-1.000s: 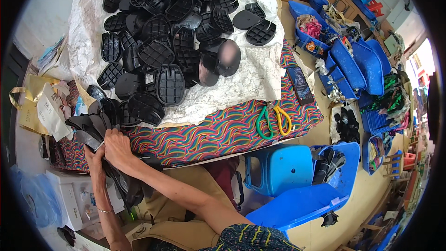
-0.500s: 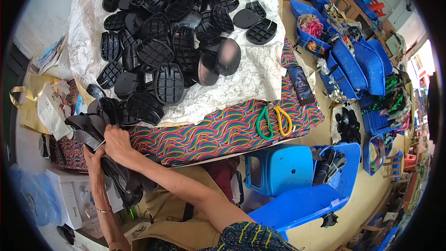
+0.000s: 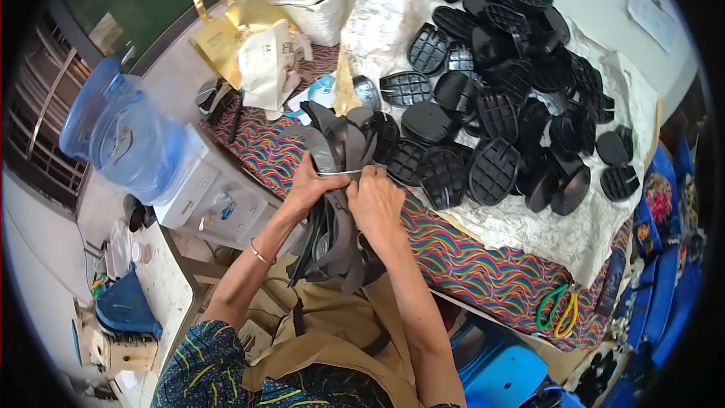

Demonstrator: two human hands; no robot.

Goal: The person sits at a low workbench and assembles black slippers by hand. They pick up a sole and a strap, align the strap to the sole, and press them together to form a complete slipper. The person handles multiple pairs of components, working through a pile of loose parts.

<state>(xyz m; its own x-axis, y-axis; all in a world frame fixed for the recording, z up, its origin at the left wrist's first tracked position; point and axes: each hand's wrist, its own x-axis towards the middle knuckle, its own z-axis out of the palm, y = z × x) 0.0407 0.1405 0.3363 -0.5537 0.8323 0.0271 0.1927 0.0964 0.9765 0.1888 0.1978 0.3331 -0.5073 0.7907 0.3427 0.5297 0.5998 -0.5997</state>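
Note:
A bundle of dark grey and black flat shoe pieces (image 3: pixel 333 243) hangs between my hands at the table's near edge. A thin white band (image 3: pixel 343 173) runs across its middle. My left hand (image 3: pixel 310 187) is closed round the bundle's left side, its thumb along the band. My right hand (image 3: pixel 377 198) is closed at the right side, fingers pinching the band's end. The bundle's upper ends fan out above the band. Just beyond lies a pile of black heel-shaped sole pieces (image 3: pixel 495 170), many with a grid pattern, on a crumpled white sheet (image 3: pixel 521 230).
Green-and-yellow-handled scissors (image 3: pixel 559 310) and a dark phone (image 3: pixel 610 284) lie on the patterned tablecloth (image 3: pixel 468 255). A gold bag (image 3: pixel 219 34) stands at the far left. A water dispenser (image 3: pixel 226 196) with a blue bottle is on my left. A blue stool (image 3: pixel 502 366) stands below the table.
My view has swung left, so the pile and scissors now appear farther right. Both hands still hold the bundle; the white band now shows stretched across it between them.

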